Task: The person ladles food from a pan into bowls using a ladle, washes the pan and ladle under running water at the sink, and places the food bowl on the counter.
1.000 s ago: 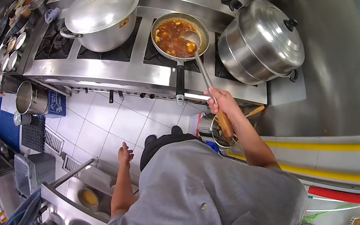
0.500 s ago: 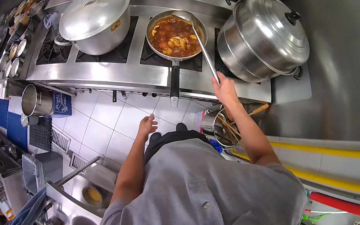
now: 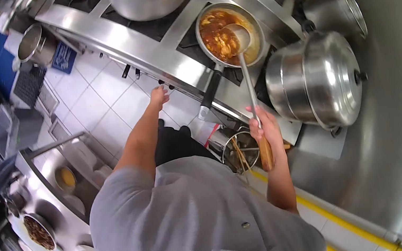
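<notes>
Gripping the ladle [image 3: 250,84], your right hand [image 3: 265,124] is closed around its handle, the wooden end poking out below your fingers! Up at the other end, the ladle's bowl sits in the red-brown stew [image 3: 217,42], inside the pan [image 3: 256,46] on the stove [image 3: 156,53]. Your left hand [image 3: 158,96] hangs loosely open near the stove's front knobs [image 3: 166,84].

Orange-brown sauce [image 3: 218,41], silver ladle [image 3: 241,37], brown ladle handle [image 3: 266,154], black pan handle [image 3: 212,87], grey shirt [image 3: 189,208], white gridded floor [image 3: 86,99]
</notes>
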### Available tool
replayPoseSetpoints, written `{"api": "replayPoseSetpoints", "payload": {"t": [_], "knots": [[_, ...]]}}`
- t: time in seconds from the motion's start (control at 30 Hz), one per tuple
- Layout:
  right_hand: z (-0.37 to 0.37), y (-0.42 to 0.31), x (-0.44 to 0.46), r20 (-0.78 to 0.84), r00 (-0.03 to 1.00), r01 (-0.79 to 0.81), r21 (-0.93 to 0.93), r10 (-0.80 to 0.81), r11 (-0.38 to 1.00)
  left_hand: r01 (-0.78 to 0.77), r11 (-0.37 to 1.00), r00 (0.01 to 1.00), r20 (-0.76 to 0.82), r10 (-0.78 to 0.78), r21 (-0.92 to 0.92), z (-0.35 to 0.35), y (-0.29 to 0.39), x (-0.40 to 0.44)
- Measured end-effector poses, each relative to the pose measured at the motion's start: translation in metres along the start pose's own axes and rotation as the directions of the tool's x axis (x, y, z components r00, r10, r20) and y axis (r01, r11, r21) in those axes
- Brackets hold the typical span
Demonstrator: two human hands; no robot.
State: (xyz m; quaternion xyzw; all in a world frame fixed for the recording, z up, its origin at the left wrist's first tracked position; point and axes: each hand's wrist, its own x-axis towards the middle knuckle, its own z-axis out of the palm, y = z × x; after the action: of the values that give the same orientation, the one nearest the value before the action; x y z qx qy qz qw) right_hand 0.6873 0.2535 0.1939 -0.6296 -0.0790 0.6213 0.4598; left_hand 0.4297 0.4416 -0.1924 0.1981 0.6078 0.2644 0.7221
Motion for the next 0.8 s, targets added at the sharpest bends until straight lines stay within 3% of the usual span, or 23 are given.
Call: {"api": "replayPoseSetpoints", "payload": {"t": [0.1,0.13,0.17,0.2,0.33,0.4,0.47,0.53,0.6,0.73,0.8], "knots": [[0.029,-0.009,-0.014,-0.118,0.993,-0.008,-0.212,-0.018,0.977,0.085,0.988,0.993,-0.069,-0.095,-0.133,0.02,0.012,0.012],[0.043,-0.008,-0.018,-0.189,0.977,0.024,-0.378,-0.103,0.925,0.107,0.981,0.991,-0.058,-0.117,-0.159,0.021,0.005,0.02],[0.052,-0.006,-0.023,-0.246,0.947,0.047,-0.53,-0.207,0.847,0.097,0.968,0.995,0.008,-0.098,-0.23,0.023,0.001,0.028],[0.055,-0.003,-0.021,-0.264,0.938,0.049,-0.541,-0.225,0.84,0.081,0.953,0.995,0.078,-0.061,-0.293,0.027,0.005,0.041],[0.034,0.011,0.01,-0.374,0.813,0.036,-0.733,-0.446,0.679,0.009,0.875,0.993,0.106,0.049,-0.483,0.035,0.005,0.054],[0.018,0.011,0.033,-0.179,0.682,0.0,-0.969,-0.709,0.245,0.028,0.889,0.994,0.105,0.023,-0.457,0.034,0.01,0.045],[0.021,0.001,0.053,-0.172,0.646,-0.007,-0.976,-0.744,0.219,0.07,0.864,0.994,0.112,-0.016,-0.499,0.034,0.007,0.047],[0.026,-0.007,0.067,-0.123,0.641,-0.012,-0.989,-0.758,0.15,0.258,0.719,0.96,0.257,-0.113,-0.645,0.031,-0.008,0.063],[0.033,-0.014,0.074,-0.127,0.662,-0.019,-0.988,-0.739,0.153,0.254,0.697,0.963,0.239,-0.12,-0.671,0.031,-0.006,0.063],[0.025,-0.012,0.074,-0.103,0.735,-0.032,-0.993,-0.671,0.118,0.188,0.776,0.976,0.202,-0.08,-0.602,0.03,0.002,0.058],[0.017,-0.005,0.064,0.016,0.706,0.052,-0.998,-0.708,0.029,0.132,0.813,0.983,0.183,-0.033,-0.567,0.027,0.002,0.056]]}}
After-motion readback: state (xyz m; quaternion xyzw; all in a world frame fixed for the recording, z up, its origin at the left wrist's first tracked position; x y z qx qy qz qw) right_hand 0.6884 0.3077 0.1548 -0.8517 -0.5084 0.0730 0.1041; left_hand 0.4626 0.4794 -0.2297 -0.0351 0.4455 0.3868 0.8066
